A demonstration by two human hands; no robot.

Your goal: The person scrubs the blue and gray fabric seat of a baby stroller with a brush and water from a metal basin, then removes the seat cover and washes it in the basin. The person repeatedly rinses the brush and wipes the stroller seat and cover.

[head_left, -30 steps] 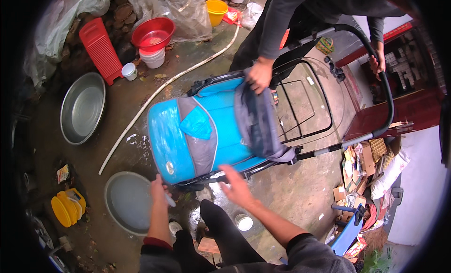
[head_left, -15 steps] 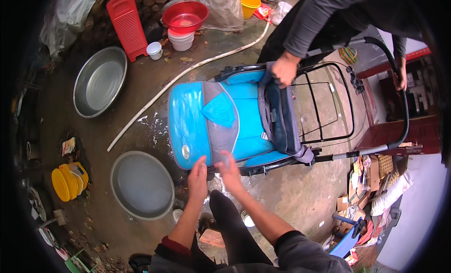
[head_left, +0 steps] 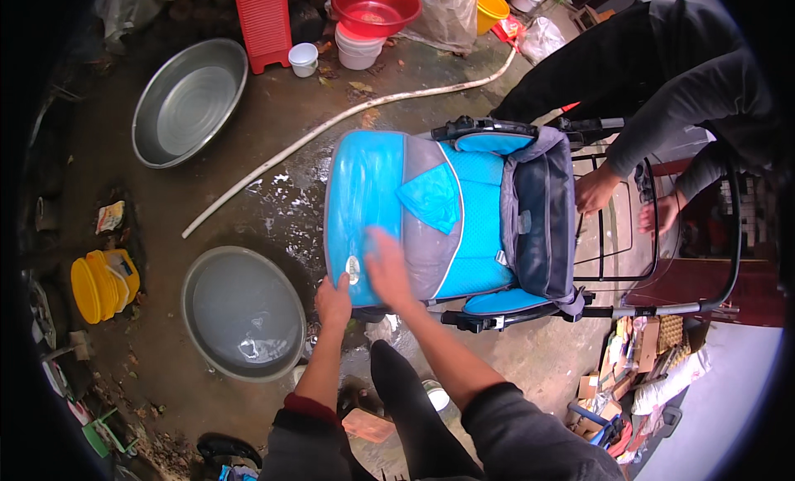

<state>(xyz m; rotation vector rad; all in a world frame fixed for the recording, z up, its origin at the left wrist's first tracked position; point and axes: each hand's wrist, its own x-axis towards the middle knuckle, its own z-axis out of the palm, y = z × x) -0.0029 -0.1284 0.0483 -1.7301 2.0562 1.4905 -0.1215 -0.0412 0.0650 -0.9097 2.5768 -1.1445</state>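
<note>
Lying on its side on wet concrete, a blue and grey stroller [head_left: 451,220] occupies the middle of the yard, canopy end toward the wearer. Left hand [head_left: 334,300] grips the near lower edge of the canopy, fingers curled over the rim. Right hand [head_left: 387,270] lies flat and open on the blue canopy fabric just beside the left, fingers extended, holding nothing; it is motion-blurred. A second person [head_left: 679,92] in dark clothing stands at the far side, one hand [head_left: 595,189] on the grey seat end, the other hand [head_left: 660,214] near the black frame [head_left: 729,257]; whether that hand grasps the frame cannot be told.

Surroundings: a metal basin [head_left: 242,311] holding water sits just left of the hands. A second basin [head_left: 189,100] lies farther off, upper left. A white hose [head_left: 331,129] runs across the ground between them. A red bowl [head_left: 374,7] rests on a white bucket [head_left: 358,50] at top. Yellow items [head_left: 101,284] sit at far left.
</note>
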